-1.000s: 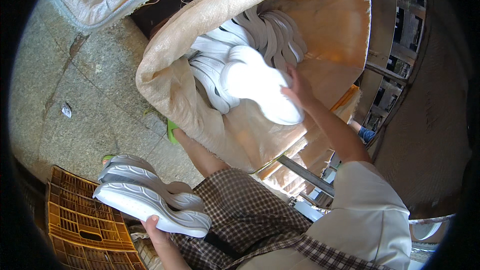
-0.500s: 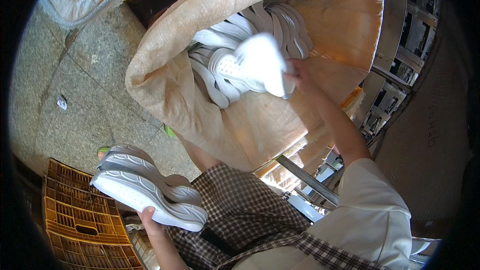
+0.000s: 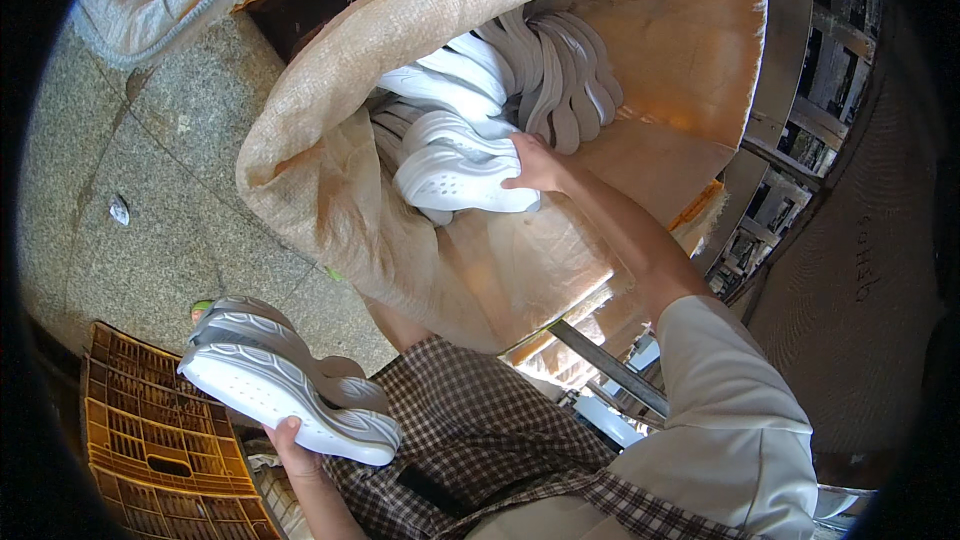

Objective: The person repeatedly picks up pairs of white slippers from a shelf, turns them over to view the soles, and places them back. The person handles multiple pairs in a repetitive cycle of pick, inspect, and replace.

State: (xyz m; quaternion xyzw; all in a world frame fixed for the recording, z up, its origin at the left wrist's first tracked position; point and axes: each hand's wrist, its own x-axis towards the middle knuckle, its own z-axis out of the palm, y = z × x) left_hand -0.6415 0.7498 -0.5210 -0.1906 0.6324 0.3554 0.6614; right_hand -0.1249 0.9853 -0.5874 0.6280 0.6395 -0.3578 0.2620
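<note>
My left hand [image 3: 292,445] grips a small stack of white and grey shoe soles [image 3: 285,390], held low at the left in front of my checked apron. Its thumb presses against the side of the lowest sole. My right hand [image 3: 537,163] reaches into a large woven sack [image 3: 310,180] and is closed on the ends of white shoe soles [image 3: 460,165]. Some fingers there are hidden behind the soles. Around and behind them in the sack lie several more white and greyish soles [image 3: 550,70], lined up side by side.
A yellow-orange plastic crate [image 3: 165,420] stands at the lower left on the stone-tiled floor [image 3: 200,170]. Another pale sack [image 3: 150,0] is at the upper left. Metal bars [image 3: 610,368] and a brown panel [image 3: 850,270] stand to the right.
My right hand has moved a little left and down, and the soles at it, blurred before, now lie steady on the pile. The left hand's stack has barely shifted.
</note>
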